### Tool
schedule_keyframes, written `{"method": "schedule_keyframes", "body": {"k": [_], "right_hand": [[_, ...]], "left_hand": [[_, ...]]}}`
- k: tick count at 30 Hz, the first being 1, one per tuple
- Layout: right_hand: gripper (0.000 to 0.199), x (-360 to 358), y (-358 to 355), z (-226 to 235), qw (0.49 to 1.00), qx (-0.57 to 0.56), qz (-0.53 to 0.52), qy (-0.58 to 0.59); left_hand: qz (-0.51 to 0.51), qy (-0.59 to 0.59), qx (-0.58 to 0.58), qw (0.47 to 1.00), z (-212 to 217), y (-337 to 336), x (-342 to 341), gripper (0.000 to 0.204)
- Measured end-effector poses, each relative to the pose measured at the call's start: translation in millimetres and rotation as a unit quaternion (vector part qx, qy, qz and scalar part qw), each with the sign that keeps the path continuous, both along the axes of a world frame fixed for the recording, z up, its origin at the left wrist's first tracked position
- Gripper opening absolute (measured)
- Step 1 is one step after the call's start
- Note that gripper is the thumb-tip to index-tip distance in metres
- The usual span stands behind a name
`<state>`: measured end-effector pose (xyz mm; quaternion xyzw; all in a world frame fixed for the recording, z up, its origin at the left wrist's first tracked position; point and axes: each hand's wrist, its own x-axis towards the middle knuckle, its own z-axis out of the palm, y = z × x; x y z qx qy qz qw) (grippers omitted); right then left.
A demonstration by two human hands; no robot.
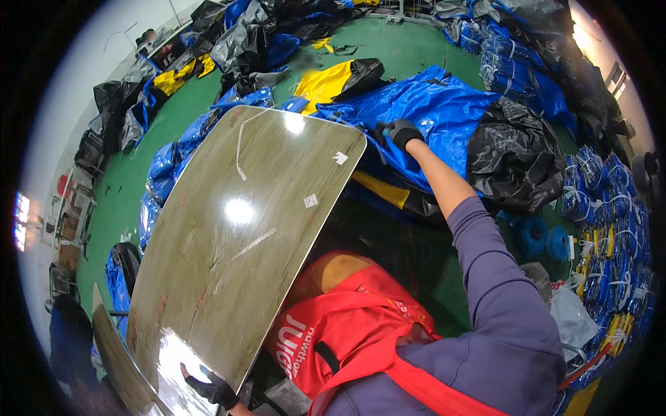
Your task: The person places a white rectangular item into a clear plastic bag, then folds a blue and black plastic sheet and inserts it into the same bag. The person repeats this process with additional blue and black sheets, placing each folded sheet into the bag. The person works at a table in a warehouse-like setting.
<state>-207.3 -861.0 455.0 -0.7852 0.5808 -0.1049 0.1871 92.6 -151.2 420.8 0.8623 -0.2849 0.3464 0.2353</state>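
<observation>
I see my gloved left hand pressed flat, fingers spread, on the near end of a large glossy wood-grain tabletop. My gloved right hand reaches far right, grasping a blue tarp beside the tabletop's far corner.

Two small white labels sit on the glossy wood-grain tabletop: one ragged-edged label near its upper right corner, and a squarish label lower down, close to the right edge. Blue bundled packages tied with white bands are stacked at the upper right of the frame, and more blue and yellow banded packages fill the right edge. At the far left edge a bright lit rectangle may be a screen or window.
</observation>
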Motion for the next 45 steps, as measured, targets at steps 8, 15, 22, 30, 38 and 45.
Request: {"method": "schedule_keyframes", "body": {"k": [8, 15, 22, 30, 38, 45], "right_hand": [[0.031, 39.5, 229.1, 62.9, 0.791, -0.236, 0.417, -0.381], [0.043, 41.4, 477.2, 15.6, 0.56, 0.072, 0.792, -0.232], [0.028, 80.0, 219.7, 73.3, 0.785, -0.058, 0.561, -0.257], [0.056, 166.4, 1.8, -59.3, 0.936, -0.093, 0.331, 0.069], [0.051, 143.5, -122.0, -69.1, 0.955, 0.048, 0.289, -0.037], [0.046, 54.7, -83.7, -99.3, 0.948, 0.014, 0.292, -0.127]], "left_hand": [[-0.295, 0.615, -0.378, 0.626, 29.5, -154.8, 12.4, 0.06], [-0.339, 0.722, -0.423, 0.43, 44.6, -184.2, 86.4, 0.064], [-0.264, 0.604, -0.418, 0.624, 49.0, -89.7, 103.8, 0.057], [-0.356, 0.641, -0.502, 0.458, 19.6, -52.5, -1.7, 0.052], [-0.198, 0.581, -0.408, 0.676, 50.9, -47.5, -38.0, 0.057], [-0.143, 0.561, -0.378, 0.723, 31.7, 36.9, 33.8, 0.056]]}}
